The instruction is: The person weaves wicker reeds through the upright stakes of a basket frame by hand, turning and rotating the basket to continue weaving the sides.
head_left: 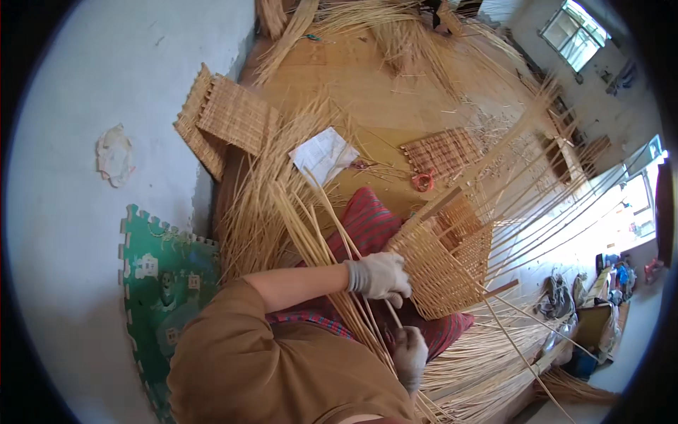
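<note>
Both hands wear pale knit gloves. My left hand (378, 277) is closed at the lower left of a partly woven rattan basket (441, 279), pinching a thin pale strip (393, 313). My right hand (411, 353) is lower down, its fingers closed round the same strip. The basket rests tilted on red-striped cloth (367, 219) over my lap, with long unwoven strands fanning from its top to the upper right. A bundle of long split strips (304, 240) runs diagonally past my left forearm and beneath it.
Two woven panels (236, 116) lean by the left wall. A green foam mat (159, 297) stands below them. A white paper (318, 152), a woven mat (438, 152), an orange ring (422, 182) and loose strips lie ahead. Clutter (611, 286) sits at right.
</note>
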Demonstrator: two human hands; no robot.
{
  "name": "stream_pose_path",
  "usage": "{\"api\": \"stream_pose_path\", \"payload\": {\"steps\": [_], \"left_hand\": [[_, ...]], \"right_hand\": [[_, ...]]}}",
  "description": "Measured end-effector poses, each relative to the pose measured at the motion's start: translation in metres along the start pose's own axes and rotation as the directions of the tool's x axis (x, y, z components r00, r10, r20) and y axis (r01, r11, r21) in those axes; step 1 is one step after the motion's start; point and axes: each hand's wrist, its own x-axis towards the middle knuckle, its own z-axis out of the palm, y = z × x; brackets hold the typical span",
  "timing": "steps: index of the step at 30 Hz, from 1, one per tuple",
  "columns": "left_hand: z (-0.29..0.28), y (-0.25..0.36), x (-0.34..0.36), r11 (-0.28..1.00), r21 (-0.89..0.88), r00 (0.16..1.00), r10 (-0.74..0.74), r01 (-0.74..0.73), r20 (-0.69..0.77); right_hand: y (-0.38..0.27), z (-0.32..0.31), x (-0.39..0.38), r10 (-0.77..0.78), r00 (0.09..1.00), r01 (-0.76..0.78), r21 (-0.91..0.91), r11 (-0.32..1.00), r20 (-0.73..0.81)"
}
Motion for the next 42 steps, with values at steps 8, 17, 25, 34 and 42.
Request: {"api": "stream_pose_path", "payload": {"steps": [8,17,25,34,42], "left_hand": [[-0.007,-0.022,0.003,0.920,0.046,0.907,-0.374,0.389,-0.193],[-0.011,-0.019,0.040,0.993,-0.120,0.931,-0.035,-0.010,-0.364],[0.010,-0.060,0.007,0.917,-0.319,0.891,-0.339,0.240,-0.302],[0.017,-0.051,0.010,0.891,-0.201,0.890,-0.437,0.408,-0.130],[0.058,-0.050,0.017,0.851,0.296,0.900,-0.424,0.435,-0.103]], "right_hand": [[0.057,-0.026,0.010,-0.064,0.779,-0.038,-0.148,0.988,-0.624],[0.005,-0.040,0.074,0.095,0.889,0.325,0.764,0.558,-0.448],[0.005,-0.082,0.057,0.121,0.875,0.302,0.723,0.622,-0.469],[0.039,-0.054,0.069,0.165,0.905,0.255,0.812,0.526,-0.391],[0.117,-0.016,0.071,0.456,0.870,0.032,0.943,0.330,-0.189]]}}
